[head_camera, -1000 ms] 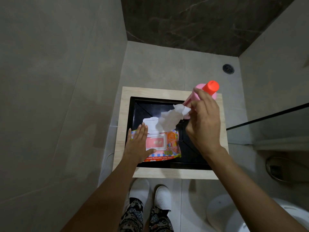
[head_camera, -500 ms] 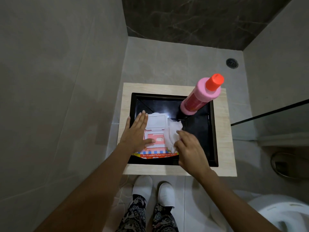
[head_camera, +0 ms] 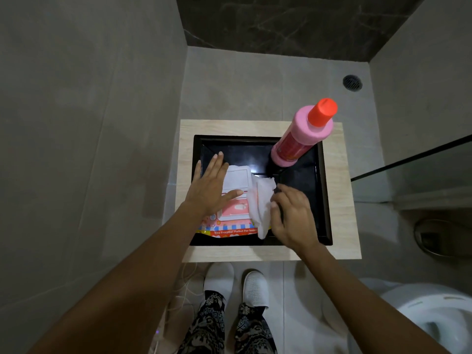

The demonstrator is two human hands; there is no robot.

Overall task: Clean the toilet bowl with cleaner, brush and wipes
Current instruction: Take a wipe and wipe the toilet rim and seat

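Note:
A colourful pack of wet wipes (head_camera: 231, 218) with its white lid flipped up lies in a black tray (head_camera: 323, 200) on a light wooden stand (head_camera: 342, 226). My left hand (head_camera: 209, 186) rests flat on the pack's left side, fingers straight. My right hand (head_camera: 291, 215) pinches a white wipe (head_camera: 260, 203) that hangs crumpled over the pack's right edge. A pink cleaner bottle (head_camera: 302, 134) with an orange cap stands upright in the tray's far right corner. The white toilet bowl (head_camera: 434, 320) shows at the lower right.
Grey tiled walls close in on the left and right, and a glass panel (head_camera: 413, 172) juts in from the right. A floor drain (head_camera: 352, 83) lies beyond the stand. My slippered feet (head_camera: 237, 284) stand just before it, beside a thin white cable (head_camera: 184, 290).
One second ago my right hand held the wipe up high by the bottle; it has come down to the pack with the wipe. My left hand stays on the pack.

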